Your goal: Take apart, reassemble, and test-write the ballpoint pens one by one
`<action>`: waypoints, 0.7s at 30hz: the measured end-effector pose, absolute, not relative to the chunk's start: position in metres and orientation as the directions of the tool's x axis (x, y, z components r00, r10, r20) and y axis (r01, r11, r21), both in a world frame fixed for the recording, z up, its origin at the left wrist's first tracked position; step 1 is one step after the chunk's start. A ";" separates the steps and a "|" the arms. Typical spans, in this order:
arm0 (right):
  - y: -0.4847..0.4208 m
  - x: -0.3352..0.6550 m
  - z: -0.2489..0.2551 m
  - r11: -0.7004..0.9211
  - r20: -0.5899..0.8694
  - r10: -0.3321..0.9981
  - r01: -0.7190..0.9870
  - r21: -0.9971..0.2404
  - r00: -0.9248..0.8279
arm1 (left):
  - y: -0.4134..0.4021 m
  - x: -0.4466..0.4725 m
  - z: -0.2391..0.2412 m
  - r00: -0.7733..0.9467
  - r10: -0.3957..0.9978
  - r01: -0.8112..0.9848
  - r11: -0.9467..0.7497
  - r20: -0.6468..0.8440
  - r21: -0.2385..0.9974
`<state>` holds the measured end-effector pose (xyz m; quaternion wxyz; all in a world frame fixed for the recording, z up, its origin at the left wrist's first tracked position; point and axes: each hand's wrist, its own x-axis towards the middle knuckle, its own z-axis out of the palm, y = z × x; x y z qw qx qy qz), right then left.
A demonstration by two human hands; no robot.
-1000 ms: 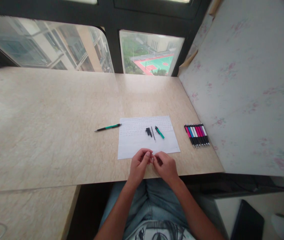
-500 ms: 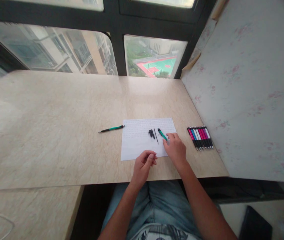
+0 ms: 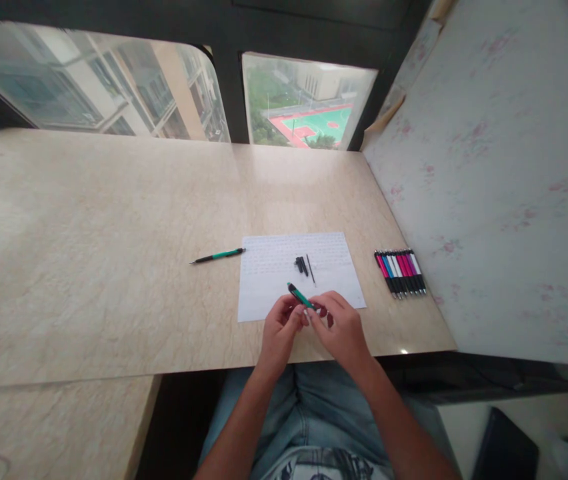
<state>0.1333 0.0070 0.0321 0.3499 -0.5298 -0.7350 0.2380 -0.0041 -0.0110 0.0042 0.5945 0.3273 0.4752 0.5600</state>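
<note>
Both my hands meet over the near edge of a sheet of paper (image 3: 259, 293). Between my fingers is a green pen barrel (image 3: 300, 295) with a black end pointing up and left. My right hand (image 3: 341, 330) pinches its lower part. My left hand (image 3: 280, 333) is closed at the barrel's lower end, with thumb and fingertips against it. Just beyond on the paper lie several small black pen parts (image 3: 301, 266) and a thin dark refill (image 3: 311, 269). The barrel's lower tip is hidden by my fingers.
A whole green and black pen (image 3: 218, 256) lies left of the paper. A row of several coloured pens (image 3: 400, 273) lies at the right, near the flowered wall (image 3: 504, 200). The desk (image 3: 114, 267) runs back to a dark-framed window.
My right hand has lifted the green barrel off the paper and brought it left to my left hand. My left hand has closed at it. The view has shifted slightly.
</note>
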 end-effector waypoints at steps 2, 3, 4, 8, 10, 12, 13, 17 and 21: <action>-0.003 0.127 0.033 0.336 0.265 0.942 0.601 -0.725 -0.208 | -0.011 -0.004 0.004 -0.075 0.974 -0.367 0.173 -0.215 0.914; -0.006 0.125 0.033 0.334 0.265 0.943 0.602 -0.725 -0.203 | -0.012 -0.004 0.004 -0.078 0.972 -0.372 0.178 -0.222 0.911; -0.007 0.125 0.034 0.332 0.266 0.943 0.600 -0.728 -0.200 | -0.012 -0.004 0.004 -0.083 0.971 -0.377 0.180 -0.226 0.909; 0.003 0.131 0.033 0.310 0.208 0.946 0.498 -0.810 -0.250 | -0.012 -0.006 0.002 -0.106 0.963 -0.426 0.182 -0.248 0.887; 0.018 0.137 0.030 0.267 0.174 0.956 0.448 -0.853 -0.238 | -0.010 -0.007 0.003 -0.113 0.955 -0.502 0.183 -0.274 0.845; 0.038 0.144 0.024 0.239 0.177 0.970 0.505 -0.829 -0.169 | -0.008 -0.009 0.004 -0.111 0.944 -0.600 0.186 -0.311 0.778; 0.048 0.146 0.021 0.236 0.194 0.972 0.559 -0.795 -0.133 | -0.008 -0.009 0.005 -0.104 0.939 -0.642 0.188 -0.328 0.743; 0.083 0.149 0.007 0.261 0.239 0.962 0.707 -0.657 -0.133 | -0.007 -0.012 0.008 -0.091 0.928 -0.731 0.184 -0.362 0.657; 0.096 0.149 -0.002 0.325 0.249 0.943 0.785 -0.527 -0.223 | -0.006 -0.013 0.008 -0.081 0.925 -0.764 0.182 -0.372 0.619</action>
